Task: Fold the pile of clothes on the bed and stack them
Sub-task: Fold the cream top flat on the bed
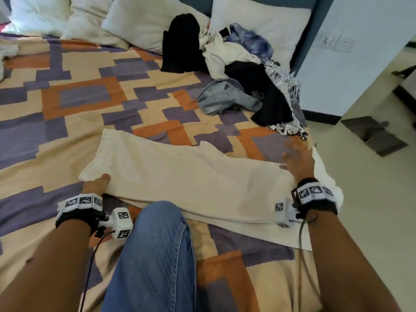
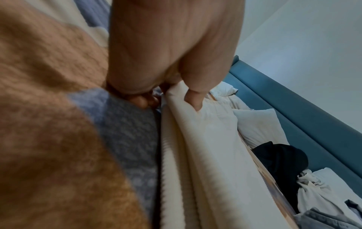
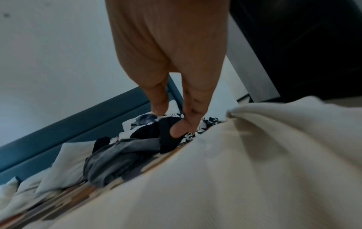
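Note:
A long cream garment lies spread across the patterned bedcover in front of me. My left hand holds its near left corner. In the left wrist view the thumb lies on top of the cream cloth and the fingers curl underneath. My right hand is at the garment's right end with fingers straight and spread, holding nothing. In the right wrist view it hovers just above the cream cloth. The unfolded pile of clothes sits farther back on the right, with black, white, grey and printed pieces.
The bedcover has orange, purple and cream blocks. White pillows lean on the blue headboard. My knee in blue jeans rests on the bed near the garment. The bed's right edge drops to the tiled floor.

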The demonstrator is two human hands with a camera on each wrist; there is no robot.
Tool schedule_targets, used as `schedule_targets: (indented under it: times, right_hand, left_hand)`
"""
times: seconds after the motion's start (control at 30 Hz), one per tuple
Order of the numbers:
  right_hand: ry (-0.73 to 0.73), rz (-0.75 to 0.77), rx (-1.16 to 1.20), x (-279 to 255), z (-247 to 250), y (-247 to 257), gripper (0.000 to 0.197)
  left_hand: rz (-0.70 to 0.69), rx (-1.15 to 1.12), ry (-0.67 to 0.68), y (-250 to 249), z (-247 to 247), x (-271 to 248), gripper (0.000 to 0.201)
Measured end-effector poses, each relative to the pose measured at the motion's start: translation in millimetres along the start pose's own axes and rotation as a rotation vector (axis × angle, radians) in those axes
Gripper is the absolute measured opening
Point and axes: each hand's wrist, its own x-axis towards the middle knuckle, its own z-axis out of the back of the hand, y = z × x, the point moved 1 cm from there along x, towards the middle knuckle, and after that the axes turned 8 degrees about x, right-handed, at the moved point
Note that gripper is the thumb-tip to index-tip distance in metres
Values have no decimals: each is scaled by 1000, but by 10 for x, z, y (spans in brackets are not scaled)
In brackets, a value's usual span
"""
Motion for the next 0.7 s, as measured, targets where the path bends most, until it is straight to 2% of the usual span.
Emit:
schedule_targets:
  times: [0.03, 0.07, 0.1, 0.17, 0.2, 0.27, 0.3, 0.37, 0.43, 0.53, 0.57, 0.63, 0.7]
  right_hand:
    - [17, -57, 43, -129, -21, -36, 28]
    - [35, -96, 32, -335, -17, -24, 16]
    - [69, -75, 51, -494, -2, -119, 7]
    - [227, -9, 1, -843, -67, -256, 5]
    - [344, -7, -46, -971, -127, -311, 12]
    - [616, 66, -278, -1191, -231, -430, 43]
    - [702, 145, -435, -1314, -260, -452, 55]
    - [694, 240, -595, -1398, -284, -549, 59]
    - [598, 283, -503, -1420, -240, -581, 44]
    - [451, 405, -290, -1468, -182, -553, 21]
    - [427, 436, -269, -1505, -158, -520, 23]
    - [480, 468, -312, -1611, -148, -537, 35]
    - [577, 531, -515, -1759, -175, -665, 54]
  left_hand:
    - [-7, -32, 7, 28, 44, 40, 87]
    - [-26, -48, 40, 112, 46, 310, 89]
    - [-36, -51, 77, 176, 54, 459, 91]
    - [-31, -59, 118, 175, 103, 449, 100]
    - [-2, -94, 118, 128, 141, 326, 100]
    - [25, -152, 141, -6, 226, -113, 72]
    - [26, -187, 139, -79, 242, -340, 59]
    - [7, -206, 140, -101, 238, -544, 51]
    - [-27, -235, 131, -111, 250, -682, 47]
    - [7, -252, 119, -124, 296, -728, 46]
    - [16, -249, 121, -124, 300, -712, 46]
    - [44, -287, 117, -124, 297, -724, 45]
    - [50, -285, 119, -149, 299, -721, 40]
